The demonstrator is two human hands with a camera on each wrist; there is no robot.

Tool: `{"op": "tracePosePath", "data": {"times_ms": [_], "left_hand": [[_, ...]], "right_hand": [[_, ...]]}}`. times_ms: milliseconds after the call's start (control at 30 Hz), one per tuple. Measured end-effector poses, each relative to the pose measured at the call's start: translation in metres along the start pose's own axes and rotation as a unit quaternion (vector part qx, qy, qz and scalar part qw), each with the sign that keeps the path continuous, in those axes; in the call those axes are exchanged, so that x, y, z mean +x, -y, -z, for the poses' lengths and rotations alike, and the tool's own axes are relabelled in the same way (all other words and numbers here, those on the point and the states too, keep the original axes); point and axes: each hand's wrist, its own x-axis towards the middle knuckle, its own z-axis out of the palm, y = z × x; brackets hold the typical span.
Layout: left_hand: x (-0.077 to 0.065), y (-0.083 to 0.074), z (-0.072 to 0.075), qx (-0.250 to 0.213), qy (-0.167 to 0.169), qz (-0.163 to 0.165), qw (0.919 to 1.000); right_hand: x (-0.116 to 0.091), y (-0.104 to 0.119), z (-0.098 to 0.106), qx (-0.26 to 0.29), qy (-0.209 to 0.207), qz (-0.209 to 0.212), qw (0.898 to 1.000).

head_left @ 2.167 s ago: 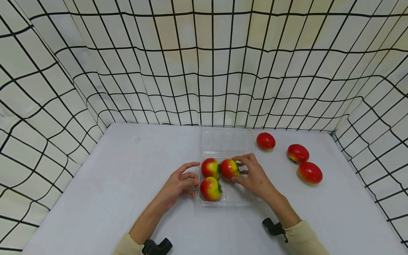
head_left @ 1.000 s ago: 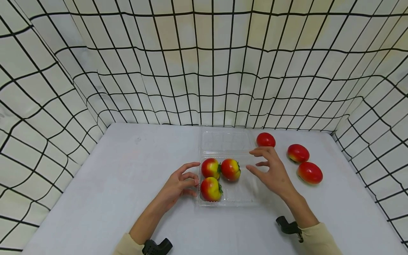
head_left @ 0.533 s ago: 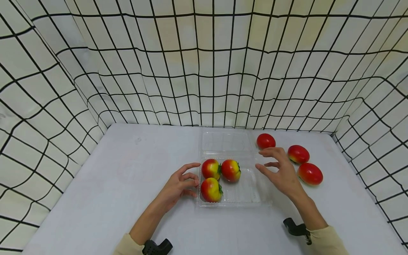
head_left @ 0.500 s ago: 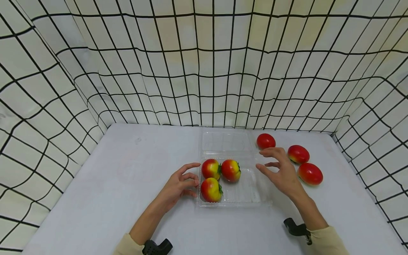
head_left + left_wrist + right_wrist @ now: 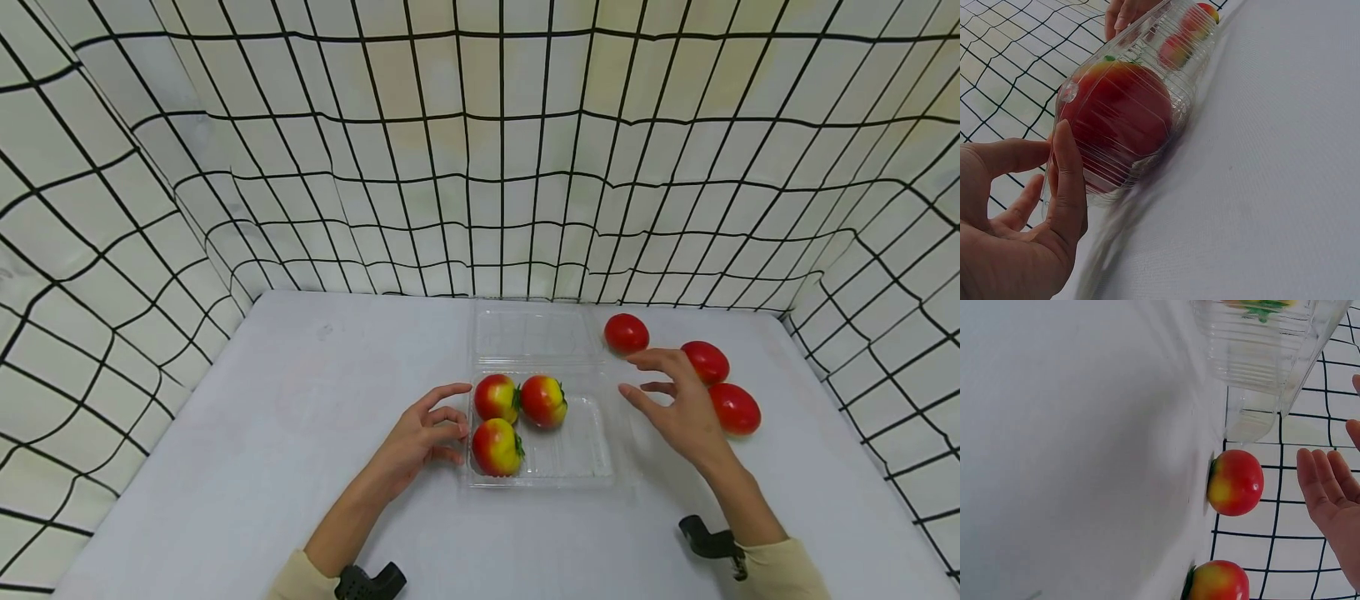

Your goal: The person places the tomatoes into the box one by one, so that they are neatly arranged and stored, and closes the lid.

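Note:
A clear plastic clamshell container point(image 5: 566, 458) lies with its lid folded back on the white table. Inside are three red-and-yellow tomatoes with green stems: back left point(image 5: 495, 397), front left point(image 5: 497, 447) and back middle point(image 5: 543, 401). My left hand point(image 5: 420, 437) pinches the container's left rim; the left wrist view shows thumb and fingers at its edge. Off the container's right side, my right hand point(image 5: 686, 412) hovers with fingers spread and holds nothing. Nearby on the table are three more tomatoes: one behind point(image 5: 626, 333), two to its right point(image 5: 707, 362), the nearer point(image 5: 737, 409) partly hidden by the hand.
A black wire grid point(image 5: 480, 179) in front of white sheeting walls the table at the back and both sides. The open lid point(image 5: 534, 332) lies toward the back grid. A black wrist camera point(image 5: 708, 542) sits on my right wrist, another point(image 5: 369, 581) on my left.
My right hand let go of the back-middle tomato in the container and moved right, toward the loose tomatoes. The left hand has stayed at the container's left rim.

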Motion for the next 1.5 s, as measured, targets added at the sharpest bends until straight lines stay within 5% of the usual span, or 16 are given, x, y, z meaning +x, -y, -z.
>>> {"op": "tracePosePath", "data": {"times_ms": [900,1500], "left_hand": [[-0.002,0.000,0.000,0.002,-0.003,0.002,1.0000],[-0.001,-0.002,0.001,0.004,0.002,0.002,1.0000]], "right_hand": [[-0.009,-0.020,0.029,-0.055,-0.059,-0.036,0.996],[-0.012,-0.040,0.051,-0.069,-0.051,-0.086,0.993]]}}
